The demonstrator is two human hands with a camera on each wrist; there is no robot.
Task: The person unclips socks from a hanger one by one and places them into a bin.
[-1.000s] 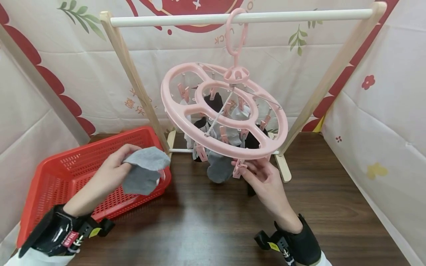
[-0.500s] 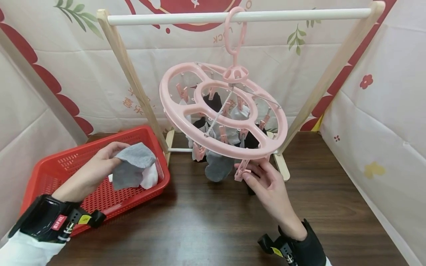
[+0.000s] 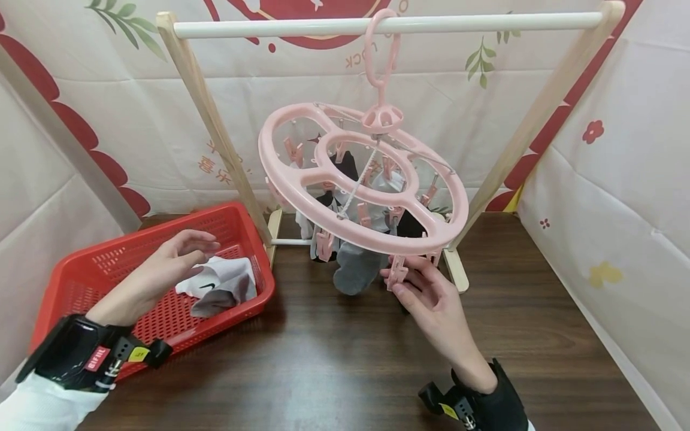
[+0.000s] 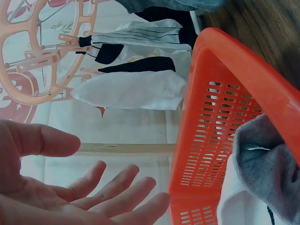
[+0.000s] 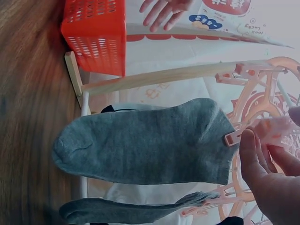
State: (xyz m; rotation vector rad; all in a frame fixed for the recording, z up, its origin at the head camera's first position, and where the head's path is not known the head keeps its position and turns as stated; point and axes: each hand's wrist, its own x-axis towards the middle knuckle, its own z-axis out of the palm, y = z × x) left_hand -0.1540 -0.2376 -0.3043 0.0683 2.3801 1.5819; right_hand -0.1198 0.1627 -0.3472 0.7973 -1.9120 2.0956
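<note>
My left hand (image 3: 162, 269) hovers over the red basket (image 3: 162, 227), fingers spread and holding nothing. Below it in the basket lie a grey sock (image 3: 218, 301) and a white sock (image 3: 237, 272) with a small dark mark. A pink round clip hanger (image 3: 372, 239) hangs from a white rail, several socks clipped beneath it. At its front rim, my right hand (image 3: 439, 299) pinches a pink clothespin (image 3: 398, 272). The right wrist view shows a grey sock (image 5: 140, 145) hanging from a clip beside those fingers; another grey sock (image 5: 131, 211) hangs alongside.
Wooden legs (image 3: 215, 126) carry the white rail (image 3: 485, 25) above the dark wood table (image 3: 334, 365). Printed cloth (image 3: 609, 179) surrounds the back and sides. A striped sock (image 4: 140, 37) and a white sock (image 4: 133, 89) hang near the basket.
My left hand has moved left over the basket and let go of the grey sock, which now lies inside. The right hand stays at the clothespin.
</note>
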